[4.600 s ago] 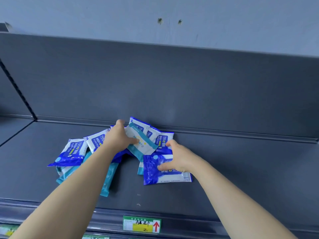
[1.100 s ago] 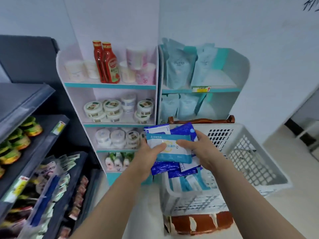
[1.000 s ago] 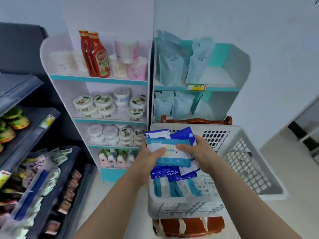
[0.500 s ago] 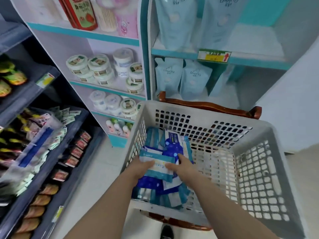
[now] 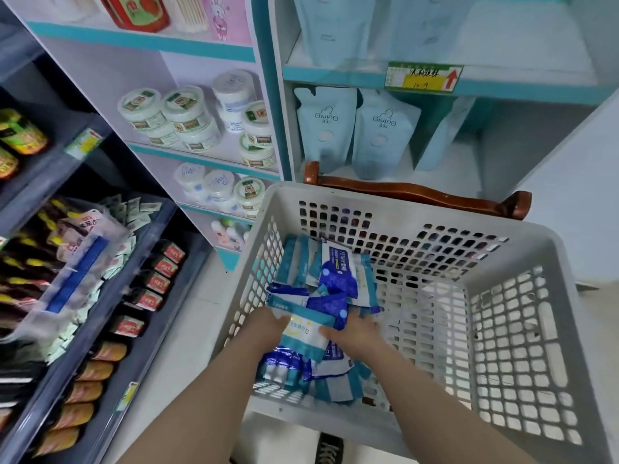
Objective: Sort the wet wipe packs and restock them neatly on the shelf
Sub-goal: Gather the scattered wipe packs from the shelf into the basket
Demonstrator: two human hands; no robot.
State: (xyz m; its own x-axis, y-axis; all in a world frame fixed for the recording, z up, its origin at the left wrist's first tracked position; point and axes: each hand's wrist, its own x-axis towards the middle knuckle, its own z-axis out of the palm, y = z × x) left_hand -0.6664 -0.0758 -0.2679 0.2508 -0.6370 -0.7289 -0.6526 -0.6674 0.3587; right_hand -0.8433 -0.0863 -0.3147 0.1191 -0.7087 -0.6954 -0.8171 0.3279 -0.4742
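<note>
A bundle of wet wipe packs (image 5: pixel 306 333), teal-and-white and dark blue, sits low inside a grey perforated plastic basket (image 5: pixel 516 329). My left hand (image 5: pixel 269 328) grips the bundle from the left and my right hand (image 5: pixel 356 333) from the right, both inside the basket's left half. More wipe packs (image 5: pixel 335 266) lie against the basket's left wall just beyond my hands. Some packs hang below my fingers onto the basket floor.
The basket rests on a brown wooden chair (image 5: pixel 415 192). Behind it stand white-and-teal shelves with cream jars (image 5: pixel 177 118) and pale blue refill pouches (image 5: pixel 355 132). A dark shelf rack with snack packets (image 5: pixel 100 296) runs along the left. A shoe (image 5: pixel 330 448) shows below.
The packs were gathered off the dark shelf, carried over to the basket and lowered into it. Over the last half second my hands sank deeper into the basket with the bundle.
</note>
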